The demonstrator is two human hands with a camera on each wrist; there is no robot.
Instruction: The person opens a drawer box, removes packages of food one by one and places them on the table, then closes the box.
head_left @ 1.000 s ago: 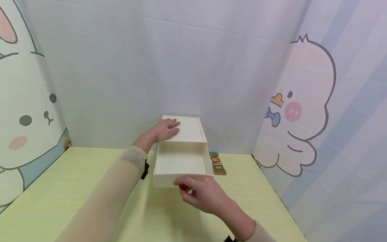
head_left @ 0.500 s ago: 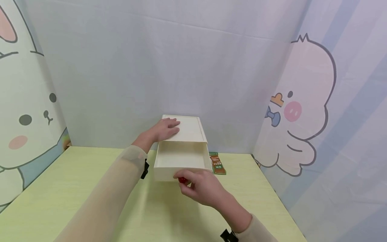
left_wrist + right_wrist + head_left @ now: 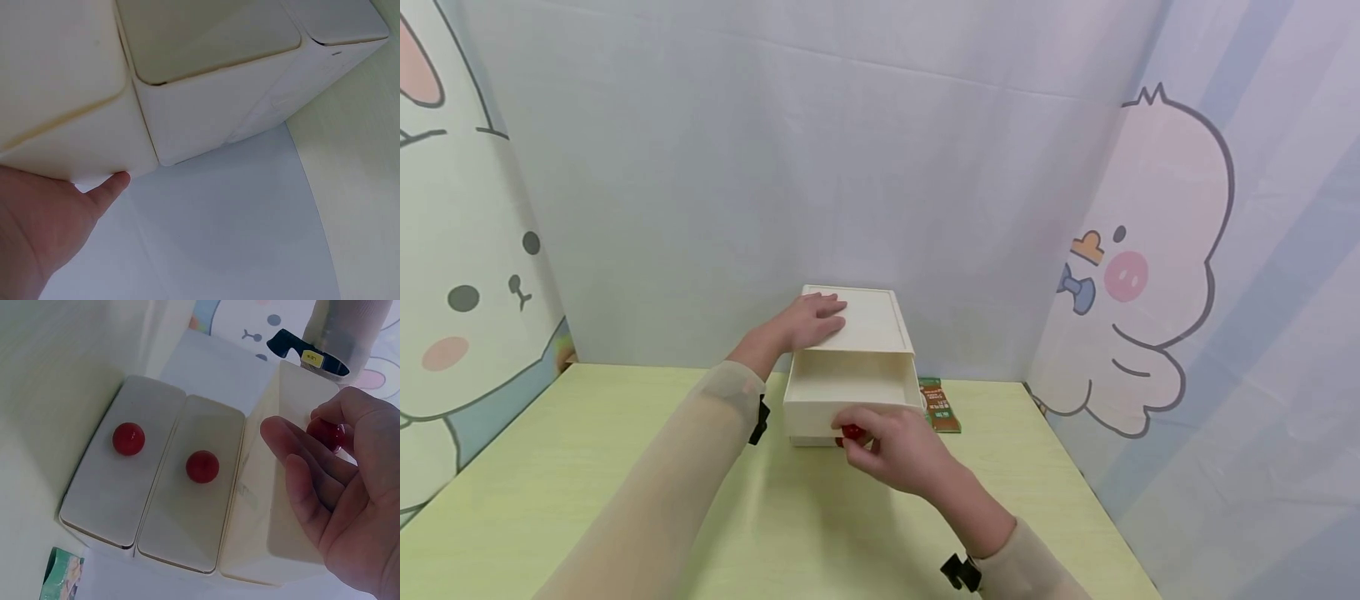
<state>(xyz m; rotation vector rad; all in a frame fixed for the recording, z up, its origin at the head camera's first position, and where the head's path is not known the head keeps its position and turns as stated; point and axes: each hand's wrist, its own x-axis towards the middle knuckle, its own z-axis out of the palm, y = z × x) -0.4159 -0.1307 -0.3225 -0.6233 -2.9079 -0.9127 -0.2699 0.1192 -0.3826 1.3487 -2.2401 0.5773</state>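
A white drawer cabinet point(image 3: 868, 321) stands against the back curtain, its top drawer point(image 3: 812, 417) pulled partway out. No contents show in the visible part of that drawer. My left hand point(image 3: 808, 322) rests on the cabinet's top with straight fingers; in the left wrist view the hand point(image 3: 56, 219) lies along the cabinet's edge. With thumb and finger, my right hand point(image 3: 895, 446) pinches the red round knob point(image 3: 325, 433) on the top drawer's front. Two lower drawers, each with a red knob point(image 3: 202, 467), are closed in the right wrist view.
A green and brown packet point(image 3: 940, 406) lies on the pale yellow table point(image 3: 625, 450), just right of the cabinet. A grey curtain point(image 3: 700, 167) hangs behind, with cartoon-printed cloth at both sides.
My right hand has moved away from me with the knob, and the top drawer has slid further into the cabinet. The left hand stays in place on top.
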